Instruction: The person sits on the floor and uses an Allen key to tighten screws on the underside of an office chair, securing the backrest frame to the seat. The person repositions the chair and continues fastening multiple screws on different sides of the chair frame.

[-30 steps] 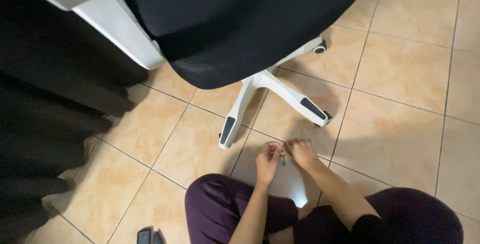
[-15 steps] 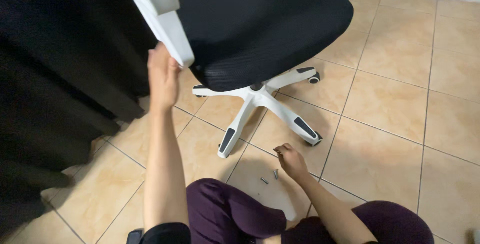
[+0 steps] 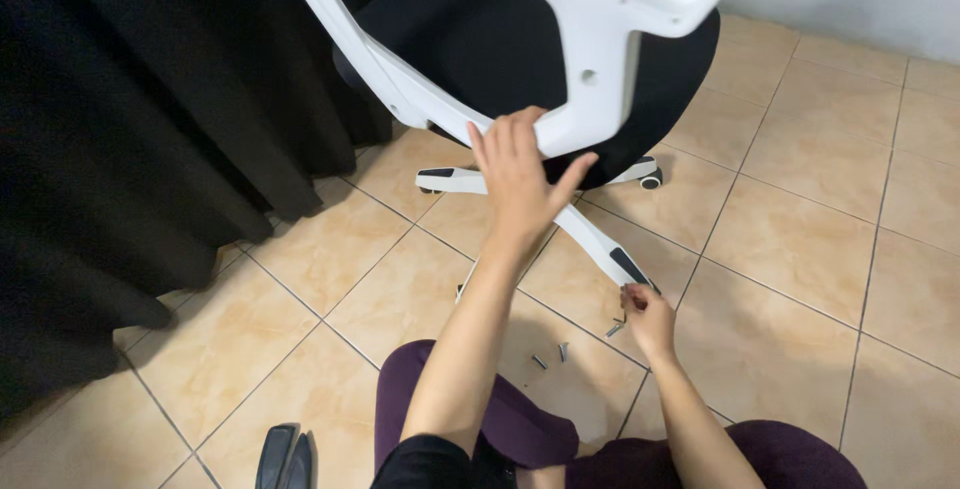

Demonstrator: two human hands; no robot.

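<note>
An office chair with a black mesh seat (image 3: 480,39) and a white frame (image 3: 590,99) stands on a tiled floor in front of me. My left hand (image 3: 520,174) presses against the lower edge of the white frame, fingers spread and thumb hooked under it. My right hand (image 3: 648,317) is low near the floor, beside a white star-base leg (image 3: 600,244), pinching a small metal hex key (image 3: 617,326). Two short metal screws (image 3: 550,357) lie on the tile just left of that hand.
A black curtain (image 3: 150,129) hangs along the left side. The chair's white base arms with black castors (image 3: 650,181) spread over the beige tiles. My legs in purple trousers (image 3: 520,429) fill the bottom. A dark object (image 3: 285,457) lies on the floor at lower left.
My left hand left my right hand, rose to the chair and now holds the white frame's lower edge. The chair has turned. My right hand stayed low by the base leg.
</note>
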